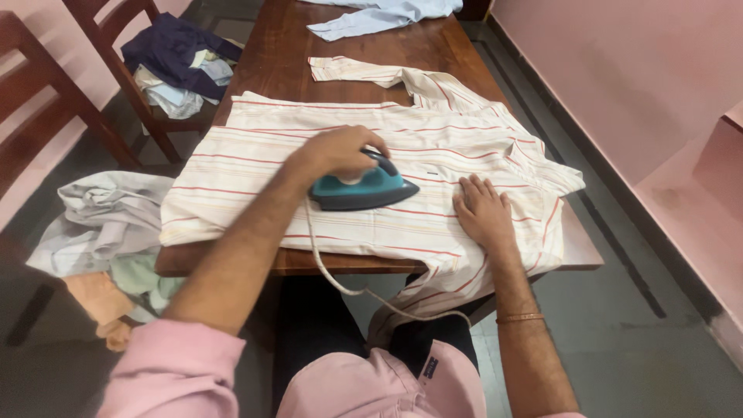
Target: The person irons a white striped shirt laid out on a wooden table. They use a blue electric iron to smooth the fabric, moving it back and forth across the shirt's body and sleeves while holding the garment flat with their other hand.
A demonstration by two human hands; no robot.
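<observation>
1. On the table point(433, 48), a dark wooden top, lies one striped shirt point(348, 135): cream with thin red lines, spread flat, collar toward my right, one sleeve stretched out across the wood on the far side.
2. The shirt's near edge hangs off the table edge toward my lap.
3. My left hand point(340, 151) is closed around the handle of the iron point(364, 190); grip narrow, fingers wrapped over the top.
4. Iron: one, teal body, dark soleplate flat on the shirt near its middle, nose pointing to my right.
5. One pale cord point(333, 271) runs from the iron's back end, over the table edge, and down across my lap.
6. My right hand point(484, 213) holds nothing; it lies palm down, fingers spread, pressing the shirt just beside the iron's nose. One thin bracelet point(520, 317) sits on that wrist.
7. Far end of the table: one light blue garment point(379, 15), partly cut off by the frame.
8. Containers: none proper. Two wooden chairs serve as holders.
9. Far chair point(116, 46): seat holds a heap of clothes point(178, 66), dark blue on top, pale pieces beneath; count not clear.
10. By my left, beside the table: a second heap point(108, 232), grey, striped, green and orange pieces; what it rests on I cannot tell.
11. Second chair point(39, 101) stands at the left edge; seat not visible.
</observation>
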